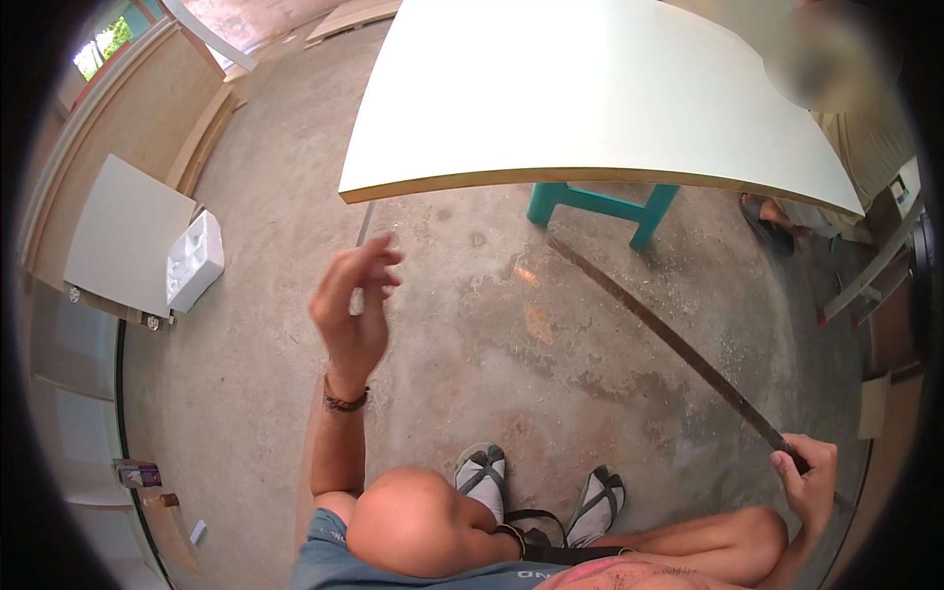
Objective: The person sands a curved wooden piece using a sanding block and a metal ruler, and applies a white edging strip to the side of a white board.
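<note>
One dark strip (678, 344) is filling my right hand (812, 478), slanting toward the white panel's (590, 98) near edge, which careless upswings could be chipping, while my left hand (354, 305) is hovering loosely open.

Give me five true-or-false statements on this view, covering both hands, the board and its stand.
1. The right hand holds a long, thin bar. True.
2. The left hand touches that bar. False: the left hand is well apart from it.
3. A stand shows below the white board's near edge. True.
4. The stand is red. False: it is green.
5. The left wrist wears a bracelet. True.
</note>
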The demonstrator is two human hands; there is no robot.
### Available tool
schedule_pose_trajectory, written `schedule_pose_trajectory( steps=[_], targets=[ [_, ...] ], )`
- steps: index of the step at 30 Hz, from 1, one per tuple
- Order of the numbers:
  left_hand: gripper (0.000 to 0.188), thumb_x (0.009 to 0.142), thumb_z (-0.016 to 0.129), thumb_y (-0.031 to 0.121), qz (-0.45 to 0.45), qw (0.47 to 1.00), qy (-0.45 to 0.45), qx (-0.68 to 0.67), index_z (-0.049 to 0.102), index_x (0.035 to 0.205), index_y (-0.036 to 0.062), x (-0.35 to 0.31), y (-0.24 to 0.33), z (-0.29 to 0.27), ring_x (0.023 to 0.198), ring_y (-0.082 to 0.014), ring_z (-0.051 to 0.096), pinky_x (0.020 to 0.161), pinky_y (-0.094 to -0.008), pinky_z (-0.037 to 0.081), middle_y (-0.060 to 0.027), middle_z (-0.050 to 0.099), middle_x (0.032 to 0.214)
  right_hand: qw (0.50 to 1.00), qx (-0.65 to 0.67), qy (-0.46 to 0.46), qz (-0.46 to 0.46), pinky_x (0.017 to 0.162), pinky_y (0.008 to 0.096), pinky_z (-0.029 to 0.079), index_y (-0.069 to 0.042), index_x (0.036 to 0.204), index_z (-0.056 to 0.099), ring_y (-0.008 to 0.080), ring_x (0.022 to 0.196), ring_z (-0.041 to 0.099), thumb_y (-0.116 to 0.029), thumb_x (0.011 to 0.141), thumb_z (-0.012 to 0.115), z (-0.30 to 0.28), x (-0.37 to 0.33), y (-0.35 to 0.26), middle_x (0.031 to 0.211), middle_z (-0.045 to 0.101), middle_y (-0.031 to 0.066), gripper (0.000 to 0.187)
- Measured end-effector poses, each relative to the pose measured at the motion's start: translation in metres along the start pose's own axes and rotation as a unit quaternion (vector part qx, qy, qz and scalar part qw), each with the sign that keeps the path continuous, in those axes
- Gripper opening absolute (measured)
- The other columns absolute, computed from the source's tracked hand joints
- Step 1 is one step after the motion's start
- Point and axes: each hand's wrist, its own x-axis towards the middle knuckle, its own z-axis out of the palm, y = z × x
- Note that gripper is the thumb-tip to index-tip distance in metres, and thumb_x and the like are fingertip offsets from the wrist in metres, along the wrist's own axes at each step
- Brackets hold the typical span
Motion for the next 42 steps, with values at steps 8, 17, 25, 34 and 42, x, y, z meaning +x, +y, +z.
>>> schedule_pose_trajectory(
  steps=[8, 17, 25, 34, 42],
  targets=[
    [0.029, 0.100, 0.068, 0.026, 0.015, 0.983, -0.153, -0.102, 0.074, 0.105, -0.0016, 0.034, 0.023, 0.088, 0.072, -0.0161, 0.072, 0.062, -0.0269, 0.057, -0.0110, 0.076, 0.087, 1.000, 0.018, 0.012, -0.006, 0.069, 0.0329, 0.049, 0.001, 0.101, 0.076, 0.0237, 0.072, 0.067, -0.021, 0.075, 0.084, 0.006, -0.010, -0.010, 0.083, 0.074, 0.0140, 0.034],
    [0.039, 0.097, 0.074, 0.036, -0.102, 0.941, -0.036, -0.321, 0.076, 0.092, -0.0028, 0.057, 0.023, 0.141, 0.061, -0.0119, 0.068, 0.055, -0.0226, 0.054, -0.0075, 0.073, 0.072, 0.998, 0.023, 0.044, -0.032, 0.065, 0.0323, 0.046, 0.001, 0.104, 0.075, 0.0210, 0.070, 0.061, -0.025, 0.082, 0.083, 0.001, -0.015, -0.006, 0.080, 0.069, 0.0113, 0.035],
    [0.025, 0.086, 0.085, 0.023, -0.071, 0.983, -0.086, -0.148, 0.079, 0.082, -0.0007, 0.056, 0.028, 0.126, 0.063, -0.0118, 0.069, 0.056, -0.0229, 0.052, -0.0088, 0.076, 0.077, 0.998, 0.061, 0.000, -0.006, 0.067, 0.0318, 0.046, 0.001, 0.103, 0.074, 0.0210, 0.069, 0.061, -0.021, 0.083, 0.079, 0.000, -0.011, -0.003, 0.080, 0.069, 0.0106, 0.030],
    [0.029, 0.099, 0.071, 0.023, -0.123, 0.965, 0.015, -0.230, 0.073, 0.089, -0.0048, 0.054, -0.003, 0.095, 0.067, -0.0156, 0.069, 0.061, -0.0291, 0.055, -0.0121, 0.073, 0.077, 1.000, -0.015, 0.005, -0.003, 0.076, 0.0324, 0.045, 0.001, 0.111, 0.072, 0.0175, 0.083, 0.058, -0.028, 0.088, 0.077, -0.003, -0.018, 0.008, 0.089, 0.068, 0.0089, 0.037],
    [0.074, 0.108, 0.031, 0.062, -0.206, 0.880, 0.197, -0.381, 0.069, 0.092, 0.0009, 0.028, -0.053, 0.038, 0.059, -0.0148, 0.057, 0.055, -0.0292, 0.050, -0.0054, 0.058, 0.064, 0.994, 0.062, -0.066, 0.063, 0.080, 0.0312, 0.045, 0.003, 0.113, 0.072, 0.0175, 0.088, 0.059, -0.032, 0.092, 0.075, -0.012, -0.011, -0.002, 0.094, 0.066, 0.0083, 0.040]
  ],
)
